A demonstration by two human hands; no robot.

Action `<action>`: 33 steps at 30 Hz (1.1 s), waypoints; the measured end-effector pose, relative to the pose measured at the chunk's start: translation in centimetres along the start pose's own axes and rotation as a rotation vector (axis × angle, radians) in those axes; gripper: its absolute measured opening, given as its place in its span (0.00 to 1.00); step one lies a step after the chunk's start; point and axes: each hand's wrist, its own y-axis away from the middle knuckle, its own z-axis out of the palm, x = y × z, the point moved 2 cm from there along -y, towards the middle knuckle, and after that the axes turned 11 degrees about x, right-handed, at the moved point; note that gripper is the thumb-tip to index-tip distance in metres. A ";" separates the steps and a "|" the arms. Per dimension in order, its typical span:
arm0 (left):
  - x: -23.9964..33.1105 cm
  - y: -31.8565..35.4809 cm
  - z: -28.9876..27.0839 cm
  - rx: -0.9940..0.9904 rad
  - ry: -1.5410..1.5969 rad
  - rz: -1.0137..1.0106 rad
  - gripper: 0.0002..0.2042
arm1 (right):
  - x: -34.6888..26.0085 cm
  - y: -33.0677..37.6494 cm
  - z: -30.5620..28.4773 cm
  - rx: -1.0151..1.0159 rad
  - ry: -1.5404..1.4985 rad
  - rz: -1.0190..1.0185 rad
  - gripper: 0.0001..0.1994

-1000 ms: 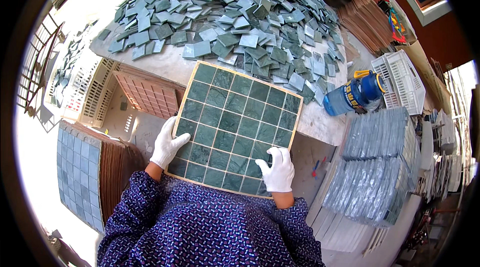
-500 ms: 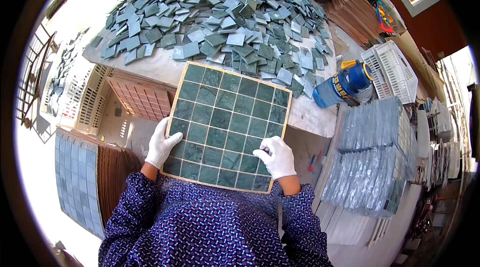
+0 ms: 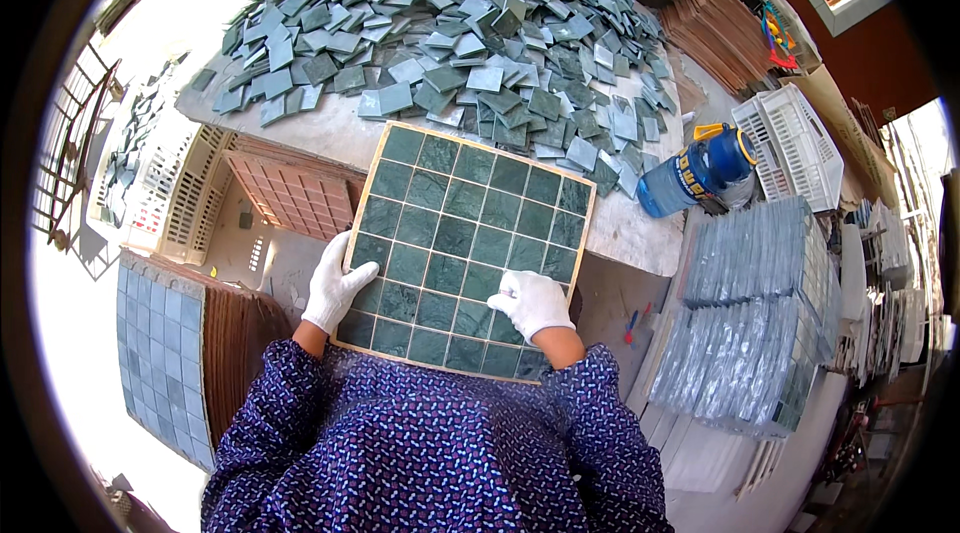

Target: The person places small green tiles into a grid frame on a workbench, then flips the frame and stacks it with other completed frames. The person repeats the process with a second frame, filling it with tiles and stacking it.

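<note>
A square tray of green stone tiles (image 3: 442, 234) with a thin pale frame lies tilted in front of my body, its near edge against my patterned smock. My left hand (image 3: 337, 283), in a white glove, grips the left edge with the thumb on top and the other fingers mostly hidden beneath. Over the lower right part of the tray is my gloved right hand (image 3: 534, 304), its fingers curled together at the tiles. Whatever is between those fingertips, if anything, is hidden.
Loose green tiles (image 3: 485, 79) are heaped on the table (image 3: 640, 233) ahead. A blue bottle (image 3: 672, 185) stands at its right edge. Wrapped tile stacks (image 3: 735, 318) and white crates (image 3: 790, 148) are at right. Tiled boards (image 3: 160, 353) and a crate (image 3: 200, 195) stand at left.
My right hand has moved left and slightly up across the tiles, fingers still curled. The left hand keeps its grip on the tray's edge. The whole view has shifted slightly.
</note>
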 end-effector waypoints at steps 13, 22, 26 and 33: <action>-0.9 3.5 -3.4 -0.151 -0.122 0.063 0.36 | -1.1 4.3 4.9 0.361 0.205 -0.537 0.48; -2.7 4.1 -4.3 -0.033 0.757 -0.353 0.27 | -16.5 1.8 12.2 -0.088 -0.071 -1.190 0.28; -2.4 4.8 -5.6 -0.049 0.554 -0.278 0.27 | -14.3 1.2 6.8 -0.366 -0.690 -0.845 0.17; -0.5 2.0 -1.9 -0.105 -0.023 -0.050 0.32 | 0.2 3.5 -0.9 0.327 -1.090 0.058 0.14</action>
